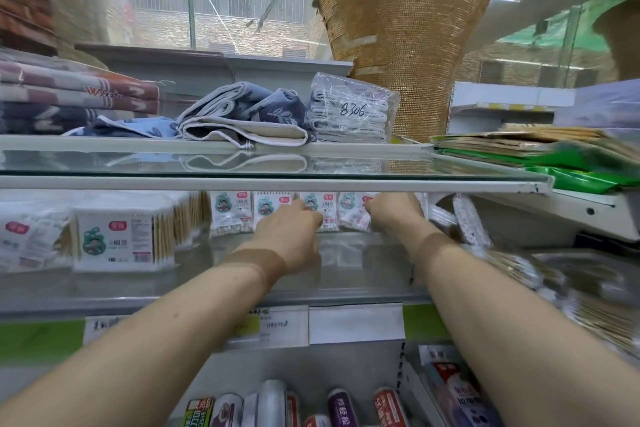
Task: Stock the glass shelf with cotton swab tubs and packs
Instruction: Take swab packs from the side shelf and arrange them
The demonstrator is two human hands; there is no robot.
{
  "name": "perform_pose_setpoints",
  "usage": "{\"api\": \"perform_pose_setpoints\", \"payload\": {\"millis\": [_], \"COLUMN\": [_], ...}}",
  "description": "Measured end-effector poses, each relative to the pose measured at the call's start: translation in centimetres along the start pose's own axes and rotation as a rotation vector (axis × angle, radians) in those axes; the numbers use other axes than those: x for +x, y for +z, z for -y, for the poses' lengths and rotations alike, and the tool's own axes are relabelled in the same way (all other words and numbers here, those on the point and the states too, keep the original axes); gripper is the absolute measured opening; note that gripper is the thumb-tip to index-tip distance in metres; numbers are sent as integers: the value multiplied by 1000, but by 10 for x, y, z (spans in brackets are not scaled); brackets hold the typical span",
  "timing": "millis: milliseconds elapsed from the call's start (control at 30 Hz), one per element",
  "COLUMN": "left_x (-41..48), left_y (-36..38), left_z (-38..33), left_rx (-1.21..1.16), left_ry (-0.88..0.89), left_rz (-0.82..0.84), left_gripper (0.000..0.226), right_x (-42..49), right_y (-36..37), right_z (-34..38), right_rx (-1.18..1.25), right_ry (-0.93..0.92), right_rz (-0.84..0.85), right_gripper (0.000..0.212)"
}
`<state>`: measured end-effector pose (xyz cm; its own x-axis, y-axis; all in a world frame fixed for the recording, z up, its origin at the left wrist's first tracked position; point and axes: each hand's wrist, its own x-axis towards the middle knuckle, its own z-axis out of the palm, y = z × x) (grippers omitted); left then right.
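Both arms reach under the upper glass shelf (270, 182) onto the middle glass shelf (207, 274). A row of small cotton swab packs (230, 213) stands upright at the back. My left hand (289, 232) touches the packs in the middle of that row, fingers bent against them. My right hand (393, 210) touches the packs at the row's right end; its fingertips are hidden. Whether either hand grips a pack cannot be told. A big square cotton swab tub (117, 239) stands at the left, with blurred swab packs (27, 239) beside it.
Folded towels (239, 114) and a plastic-wrapped bundle marked 8306 (351, 107) lie on the top shelf. More swab bags (519, 267) pile up at the right. Price tags (356, 322) line the shelf's front edge; bottles and boxes (273, 406) stand below.
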<state>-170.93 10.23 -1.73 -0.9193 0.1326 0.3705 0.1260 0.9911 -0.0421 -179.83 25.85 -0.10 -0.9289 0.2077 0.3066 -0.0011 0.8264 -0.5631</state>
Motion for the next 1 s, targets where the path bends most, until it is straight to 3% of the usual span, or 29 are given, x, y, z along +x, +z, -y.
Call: {"api": "perform_pose_setpoints", "payload": {"millis": [100,200,300,367,467,600,700,800,867,1000], "left_x": [0,-1,-1,-2,-4,-8,-14,-23,-29,-36], "left_y": [1,0,-2,-6,-10,-19,-27,-34,-36,-36], "left_z": [0,0,2,2,2,1,0,-1,-2,3], "left_rx": [4,3,6,8,5,-57,-216,-628,-877,-989], "left_ry": [3,11,20,18,6,-7,-19,-79,-132,-194], "left_rz": [-9,-13,-18,-15,-31,-28,-4,70,136,174], "left_gripper": [31,31,32,33,31,35,36,33,31,36], "right_x": [0,-4,-10,-16,-26,-40,-54,-70,-77,-90], "right_y": [-2,-9,-19,-26,-38,-56,-66,-70,-68,-60], "right_z": [-8,-14,-19,-22,-27,-36,-41,-43,-40,-22], "right_rx": [91,150,216,376,599,677,744,755,756,752], "right_ry": [-20,-47,-72,-68,-15,38,60,-40,-94,-129], "right_rz": [-41,-56,-12,52,143,148,222,397,487,503], "right_gripper": [11,21,17,21,10,13,14,1,12,23]}}
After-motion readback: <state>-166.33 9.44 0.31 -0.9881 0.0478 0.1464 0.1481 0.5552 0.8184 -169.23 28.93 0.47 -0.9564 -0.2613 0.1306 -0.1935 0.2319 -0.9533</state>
